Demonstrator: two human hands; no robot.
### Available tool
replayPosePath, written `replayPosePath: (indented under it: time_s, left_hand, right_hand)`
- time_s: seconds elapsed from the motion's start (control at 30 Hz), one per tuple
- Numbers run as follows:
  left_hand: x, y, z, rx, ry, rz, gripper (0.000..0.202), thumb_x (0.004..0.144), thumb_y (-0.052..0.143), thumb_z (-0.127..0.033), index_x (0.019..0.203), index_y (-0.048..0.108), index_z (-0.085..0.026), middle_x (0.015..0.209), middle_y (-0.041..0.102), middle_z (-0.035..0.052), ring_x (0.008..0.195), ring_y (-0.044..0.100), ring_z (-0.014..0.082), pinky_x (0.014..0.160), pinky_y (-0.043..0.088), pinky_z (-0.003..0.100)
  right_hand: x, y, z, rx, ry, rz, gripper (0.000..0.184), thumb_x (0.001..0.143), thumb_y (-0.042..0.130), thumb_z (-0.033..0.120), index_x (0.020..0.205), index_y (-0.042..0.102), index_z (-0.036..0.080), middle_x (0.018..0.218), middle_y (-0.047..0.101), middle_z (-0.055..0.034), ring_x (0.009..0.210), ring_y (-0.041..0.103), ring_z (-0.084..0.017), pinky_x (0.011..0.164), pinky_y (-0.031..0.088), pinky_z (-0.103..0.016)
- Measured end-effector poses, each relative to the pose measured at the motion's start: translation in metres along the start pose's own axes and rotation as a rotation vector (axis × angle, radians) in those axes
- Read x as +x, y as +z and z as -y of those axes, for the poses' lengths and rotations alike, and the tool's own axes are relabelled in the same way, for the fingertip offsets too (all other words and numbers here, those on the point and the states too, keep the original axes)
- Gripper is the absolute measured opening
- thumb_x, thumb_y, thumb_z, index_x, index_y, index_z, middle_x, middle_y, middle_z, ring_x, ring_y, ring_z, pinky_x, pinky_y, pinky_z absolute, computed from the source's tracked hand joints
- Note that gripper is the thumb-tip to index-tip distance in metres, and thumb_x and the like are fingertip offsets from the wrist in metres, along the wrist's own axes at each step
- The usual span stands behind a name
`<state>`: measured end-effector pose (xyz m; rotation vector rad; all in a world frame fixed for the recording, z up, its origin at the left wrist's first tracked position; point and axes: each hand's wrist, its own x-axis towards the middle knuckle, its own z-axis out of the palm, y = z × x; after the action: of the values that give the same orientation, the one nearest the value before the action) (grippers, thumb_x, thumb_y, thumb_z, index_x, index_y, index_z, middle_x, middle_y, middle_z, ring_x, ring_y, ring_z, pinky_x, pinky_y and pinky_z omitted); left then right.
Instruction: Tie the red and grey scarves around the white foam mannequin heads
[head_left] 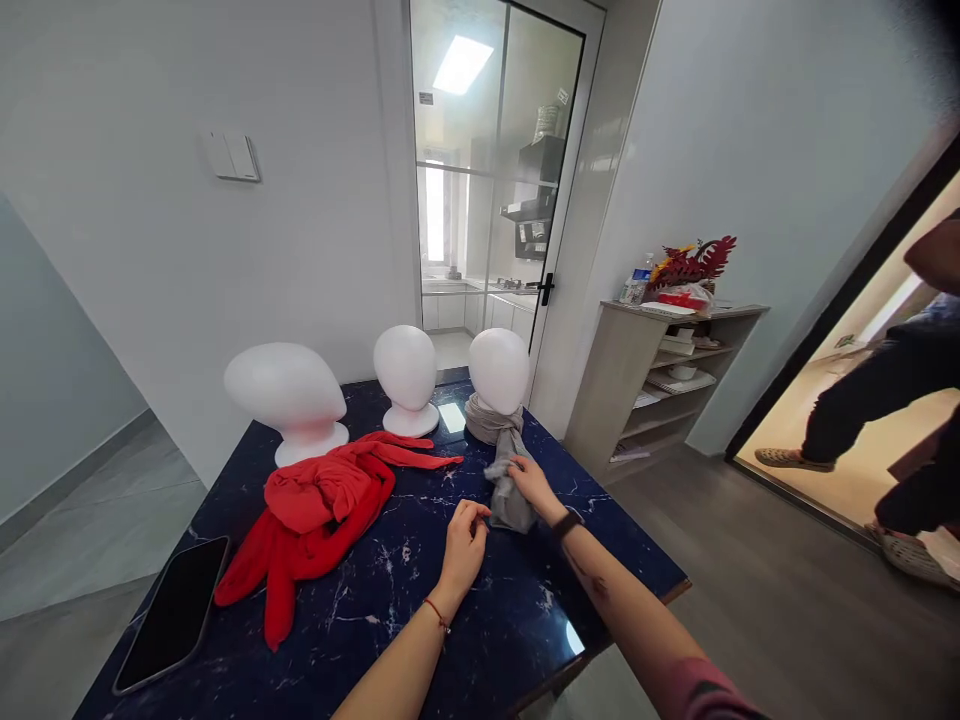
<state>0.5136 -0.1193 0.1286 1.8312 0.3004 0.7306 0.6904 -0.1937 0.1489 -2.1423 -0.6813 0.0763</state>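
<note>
A grey scarf [512,505] is wrapped around the neck of the right-hand white foam mannequin head [499,368], and its ends hang forward onto the table. My right hand [535,489] is closed on the hanging part, with thumb and fingers pinching the cloth. Just left of the scarf's lower end is my left hand [463,545], fingers curled and tips at the cloth's edge; whether they grip it is hidden. A bare white mannequin head [405,368] stands in the middle. On the left, another white head [285,388] faces sideways behind a bunched red cloth [322,495].
A black phone [176,610] lies at the left edge of the dark blue marbled table [390,600]. Behind the table are a wall and a glass door [487,180]. A shelf unit [637,370] stands to the right. Another person's legs [877,390] show at far right.
</note>
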Motion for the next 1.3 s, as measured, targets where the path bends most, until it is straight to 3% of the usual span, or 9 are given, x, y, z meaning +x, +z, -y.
replayPosePath:
  time_s: [0.23, 0.4, 0.5, 0.57, 0.77, 0.87, 1.0, 1.17, 1.3]
  left_hand:
    - [0.001, -0.002, 0.006, -0.021, -0.030, -0.048, 0.023, 0.077, 0.041, -0.010, 0.083, 0.061, -0.019, 0.083, 0.055, 0.0017, 0.071, 0.054, 0.0141, 0.067, 0.042, 0.027]
    - [0.002, -0.001, 0.005, -0.001, -0.020, -0.034, 0.022, 0.077, 0.039, -0.010, 0.083, 0.059, -0.018, 0.082, 0.055, 0.0020, 0.073, 0.054, 0.0149, 0.070, 0.042, 0.029]
    - [0.002, -0.001, 0.003, 0.013, -0.007, -0.049, 0.018, 0.078, 0.040, -0.011, 0.071, 0.055, -0.019, 0.078, 0.053, 0.0018, 0.072, 0.051, 0.0152, 0.069, 0.041, 0.028]
    - [0.002, -0.002, 0.002, 0.020, -0.007, -0.084, 0.018, 0.078, 0.041, -0.012, 0.065, 0.052, -0.019, 0.076, 0.052, 0.0017, 0.072, 0.050, 0.0157, 0.068, 0.041, 0.028]
    - [0.003, -0.003, 0.003, 0.007, -0.049, -0.131, 0.017, 0.075, 0.041, -0.011, 0.069, 0.056, -0.019, 0.079, 0.054, 0.0027, 0.075, 0.054, 0.0166, 0.071, 0.043, 0.028]
    - [0.003, -0.003, 0.005, -0.003, -0.043, -0.123, 0.018, 0.073, 0.042, -0.011, 0.069, 0.057, -0.019, 0.078, 0.055, 0.0024, 0.073, 0.054, 0.0162, 0.069, 0.043, 0.028]
    - [0.003, -0.003, 0.006, -0.007, -0.034, -0.118, 0.019, 0.073, 0.041, -0.010, 0.068, 0.057, -0.019, 0.076, 0.055, 0.0021, 0.072, 0.053, 0.0161, 0.067, 0.042, 0.028]
    - [0.003, -0.005, 0.003, 0.000, -0.033, -0.153, 0.018, 0.075, 0.042, -0.011, 0.064, 0.053, -0.019, 0.075, 0.054, 0.0021, 0.071, 0.052, 0.0160, 0.067, 0.041, 0.027]
    - [0.005, -0.008, 0.002, 0.027, -0.044, -0.243, 0.018, 0.078, 0.042, -0.012, 0.068, 0.054, -0.020, 0.077, 0.054, 0.0028, 0.075, 0.052, 0.0173, 0.073, 0.042, 0.030]
  right_hand:
    - [0.040, 0.041, 0.038, -0.022, -0.079, -0.132, 0.036, 0.080, 0.042, 0.016, 0.112, 0.058, 0.015, 0.113, 0.062, -0.0112, 0.108, 0.056, -0.021, 0.095, 0.042, -0.033]
    - [0.000, 0.050, 0.043, -0.096, -0.173, -0.030, 0.049, 0.072, 0.064, 0.021, 0.120, 0.056, 0.014, 0.123, 0.055, -0.0153, 0.113, 0.052, -0.027, 0.095, 0.042, -0.038]
    - [-0.036, 0.048, 0.040, -0.289, -0.192, -0.035, 0.055, 0.075, 0.065, 0.021, 0.128, 0.051, 0.020, 0.135, 0.043, -0.0165, 0.123, 0.042, -0.034, 0.096, 0.041, -0.045]
    - [-0.053, 0.047, 0.037, -0.389, -0.196, 0.001, 0.056, 0.078, 0.062, 0.022, 0.132, 0.047, 0.022, 0.132, 0.044, -0.0160, 0.121, 0.045, -0.034, 0.091, 0.045, -0.044]
    - [-0.044, 0.050, 0.037, -0.377, -0.185, 0.034, 0.068, 0.082, 0.061, 0.024, 0.143, 0.032, 0.028, 0.138, 0.034, -0.0159, 0.112, 0.056, -0.028, 0.085, 0.048, -0.034]
    - [-0.025, 0.058, 0.044, -0.364, -0.161, 0.043, 0.058, 0.083, 0.060, 0.024, 0.137, 0.041, 0.032, 0.137, 0.037, -0.0129, 0.101, 0.062, -0.024, 0.078, 0.047, -0.030]
    - [-0.004, 0.076, 0.055, -0.328, -0.096, 0.066, 0.021, 0.088, 0.050, 0.021, 0.104, 0.063, 0.018, 0.101, 0.063, -0.0109, 0.088, 0.064, -0.021, 0.074, 0.044, -0.026]
    - [0.000, 0.091, 0.062, -0.284, -0.025, 0.087, 0.022, 0.088, 0.046, 0.023, 0.083, 0.065, 0.013, 0.081, 0.068, -0.0092, 0.074, 0.064, -0.017, 0.064, 0.043, -0.023]
    - [-0.013, 0.080, 0.056, -0.311, 0.000, 0.112, 0.017, 0.082, 0.051, 0.025, 0.082, 0.065, 0.015, 0.081, 0.069, -0.0092, 0.074, 0.064, -0.020, 0.062, 0.042, -0.025]
